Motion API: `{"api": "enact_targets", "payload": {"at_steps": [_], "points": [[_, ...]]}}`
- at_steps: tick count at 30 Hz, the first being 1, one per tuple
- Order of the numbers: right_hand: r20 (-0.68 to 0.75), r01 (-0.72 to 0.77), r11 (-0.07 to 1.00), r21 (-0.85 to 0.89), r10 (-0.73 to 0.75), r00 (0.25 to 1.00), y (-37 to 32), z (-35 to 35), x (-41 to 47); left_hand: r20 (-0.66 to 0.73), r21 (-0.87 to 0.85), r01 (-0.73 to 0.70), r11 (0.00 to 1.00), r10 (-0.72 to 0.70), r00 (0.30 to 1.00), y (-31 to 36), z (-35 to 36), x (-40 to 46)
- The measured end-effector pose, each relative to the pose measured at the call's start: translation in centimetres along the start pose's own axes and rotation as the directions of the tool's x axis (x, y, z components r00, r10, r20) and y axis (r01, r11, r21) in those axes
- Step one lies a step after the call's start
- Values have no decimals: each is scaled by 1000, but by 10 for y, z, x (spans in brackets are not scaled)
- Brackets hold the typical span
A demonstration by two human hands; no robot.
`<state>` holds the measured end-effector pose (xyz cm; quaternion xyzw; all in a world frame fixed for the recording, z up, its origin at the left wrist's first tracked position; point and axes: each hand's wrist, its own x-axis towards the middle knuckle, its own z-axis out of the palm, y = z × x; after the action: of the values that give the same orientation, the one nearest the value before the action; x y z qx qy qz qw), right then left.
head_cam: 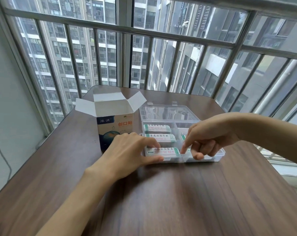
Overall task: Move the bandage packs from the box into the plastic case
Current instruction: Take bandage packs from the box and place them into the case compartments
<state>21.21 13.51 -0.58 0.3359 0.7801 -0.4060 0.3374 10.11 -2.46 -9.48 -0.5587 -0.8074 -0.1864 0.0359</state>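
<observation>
We are working at a dark wooden counter (161,193), where a clear plastic case (219,155) is lying open just beside the upright, open-flapped cardboard box (115,126). Our left hand (127,150) is making its grip on the nearest bandage pack (168,151) in the case's front left compartment, fingers on top and thumb at the case's front wall. Our right hand (207,138) is pressing its index fingertip on that pack's right end, other fingers curled and empty. Two more packs (157,128) are lying in the compartments behind.
</observation>
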Motion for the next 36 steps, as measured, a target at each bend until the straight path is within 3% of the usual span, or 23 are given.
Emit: {"api": "enact_targets", "payload": {"at_steps": [4, 7, 10, 13, 15, 17, 19, 22, 24, 26, 30, 33, 34, 36], "points": [[-189, 105, 974, -199, -143, 972, -15, -11, -17, -108, -15, -40, 999, 38, 993, 0, -6, -2], [-337, 299, 905, -304, -395, 854, -30, -8, -19, -309, -135, -62, 989, 17, 951, -4, -18, -4], [-460, 491, 770, -408, -638, 618, -45, 6, -9, -612, -221, -23, 975, -121, 781, -15, -37, -8], [-480, 450, 635, -628, -771, 418, -59, 23, 6, -795, -220, 99, 970, -237, 559, -33, -54, -15], [-438, 341, 564, -752, -814, 381, -64, 33, 18, -801, -208, 233, 950, -302, 517, -48, -55, -19], [-459, 277, 543, -793, -831, 315, -67, 40, 35, -736, -218, 333, 917, -379, 561, -62, -48, -22], [-508, 272, 539, -797, -842, 180, -68, 46, 50, -595, -357, 368, 859, -513, 619, -74, -35, -24], [-506, 261, 487, -834, -863, -7, -68, 55, 67, -389, -777, 162, 608, -667, 635, -75, -27, -23], [-511, 242, 477, -845, -853, -102, -65, 60, 73, -446, -809, 64, 584, -681, 581, -74, -26, -22], [-508, 231, 479, -847, -857, -89, -59, 64, 84, -499, -764, 89, 639, -672, 547, -73, -21, -23], [-504, 294, 503, -813, -860, 77, -47, 67, 97, -528, -722, 86, 686, -627, 574, -72, -14, -25], [-471, 373, 520, -769, -854, 220, -51, 59, 77, -571, -732, 34, 681, -639, 516, -68, -18, -24], [-460, 413, 514, -752, -858, 230, -54, 57, 70, -586, -732, 14, 681, -639, 498, -66, -20, -23], [-468, 382, 472, -795, -877, 108, -61, 57, 65, -608, -723, -13, 690, -629, 484, -64, -22, -23]]}}
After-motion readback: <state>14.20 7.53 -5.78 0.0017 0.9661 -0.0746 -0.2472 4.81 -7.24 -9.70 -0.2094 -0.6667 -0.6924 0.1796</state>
